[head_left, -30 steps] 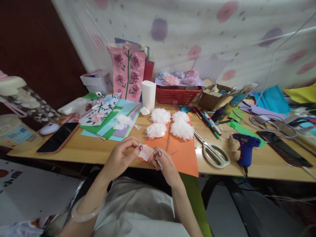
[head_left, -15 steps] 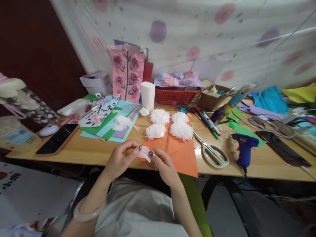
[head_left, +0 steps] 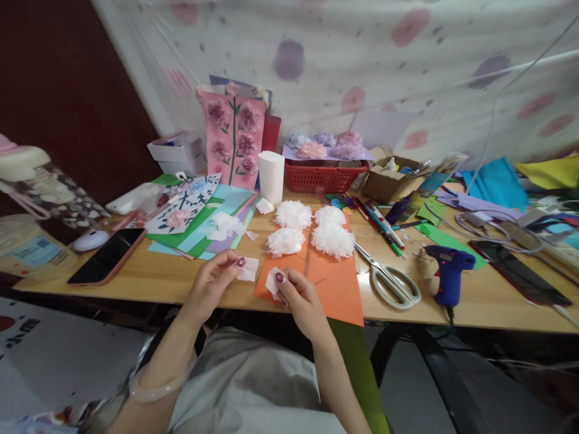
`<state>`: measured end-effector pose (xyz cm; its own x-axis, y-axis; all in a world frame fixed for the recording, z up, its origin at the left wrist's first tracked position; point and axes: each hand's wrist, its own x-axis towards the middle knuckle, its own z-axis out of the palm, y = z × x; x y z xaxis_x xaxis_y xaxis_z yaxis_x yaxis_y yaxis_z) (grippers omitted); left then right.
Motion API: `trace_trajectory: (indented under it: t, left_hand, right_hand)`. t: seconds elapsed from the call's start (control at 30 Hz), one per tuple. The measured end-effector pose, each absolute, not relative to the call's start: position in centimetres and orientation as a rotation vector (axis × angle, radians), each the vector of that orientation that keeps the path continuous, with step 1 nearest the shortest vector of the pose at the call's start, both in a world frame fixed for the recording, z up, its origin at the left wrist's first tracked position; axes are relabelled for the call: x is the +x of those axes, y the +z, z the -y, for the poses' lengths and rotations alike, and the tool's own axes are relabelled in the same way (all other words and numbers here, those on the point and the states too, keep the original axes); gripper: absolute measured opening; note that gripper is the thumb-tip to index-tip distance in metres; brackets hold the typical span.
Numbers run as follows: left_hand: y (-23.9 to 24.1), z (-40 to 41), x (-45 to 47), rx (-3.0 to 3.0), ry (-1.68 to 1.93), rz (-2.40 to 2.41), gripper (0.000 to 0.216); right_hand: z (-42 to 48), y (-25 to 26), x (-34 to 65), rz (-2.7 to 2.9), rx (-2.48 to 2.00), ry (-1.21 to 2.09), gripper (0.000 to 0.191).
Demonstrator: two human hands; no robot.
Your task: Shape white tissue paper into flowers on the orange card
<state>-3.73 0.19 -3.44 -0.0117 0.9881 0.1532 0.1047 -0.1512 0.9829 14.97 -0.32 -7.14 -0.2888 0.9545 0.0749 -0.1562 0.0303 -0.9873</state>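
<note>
Between the thumb and fingers of my left hand (head_left: 216,282) is a small white tissue paper piece (head_left: 249,269). A second bit of tissue paper (head_left: 272,282) is pinched in my right hand (head_left: 298,293), a short gap away from the first. Both hands hover over the table's front edge, the right one above an orange sheet (head_left: 337,289). Several fluffy white tissue flowers (head_left: 332,240) sit on the upper part of that sheet. A loose pile of white tissue (head_left: 224,225) lies on coloured paper to the left.
Scissors (head_left: 391,283) and a blue glue gun (head_left: 451,268) lie to the right, with markers (head_left: 384,226) behind. A white roll (head_left: 271,176) stands upright near a red basket (head_left: 323,176). At the left are a phone (head_left: 108,256) and a tumbler (head_left: 54,181).
My hands have drawn apart, the left one moving left. The tissue they held together is now in two separate pieces, one in each hand.
</note>
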Motion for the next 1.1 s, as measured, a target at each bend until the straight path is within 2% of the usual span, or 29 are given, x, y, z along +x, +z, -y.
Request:
trace_trajectory:
  t: [0.1,0.23,0.47,0.67,0.8,0.9,1.0,1.1]
  left_hand:
    - [-3.2,0.0,-3.3,1.289,1.124,-1.087,0.022]
    - [-3.1,0.2,-2.0,1.431,0.998,-1.143,0.02]
    - [-2.9,-3.0,-3.7,1.516,1.118,-1.424,0.02]
    - [-2.5,-7.9,-8.0,1.533,1.175,-1.708,0.023]
    - [-2.8,-9.9,-9.6,1.541,1.141,-1.822,0.022]
    - [-3.0,-10.4,-10.1,1.558,1.192,-1.987,0.018]
    - [-2.9,-9.7,-9.7,1.582,1.31,-2.133,0.021]
    - [-2.6,-7.5,-8.5,1.719,1.41,-2.095,0.021]
  right_hand:
    - [0.2,-7.4,15.0,1.344,-0.935,1.402,0.041]
    - [0.0,-7.4,15.1,1.369,-0.966,1.354,0.038]
    - [0.2,-6.9,14.6,1.235,-0.974,1.395,0.033]
    - [0.3,-5.6,16.1,1.567,-1.337,0.917,0.024]
    - [-0.2,-5.1,17.0,1.753,-1.516,0.852,0.02]
    - [-0.5,-5.0,17.1,1.856,-1.55,0.844,0.003]
    - [-0.6,-5.0,17.2,1.901,-1.542,0.826,0.01]
    - [-0.7,-4.8,17.7,1.881,-1.551,0.821,0.007]
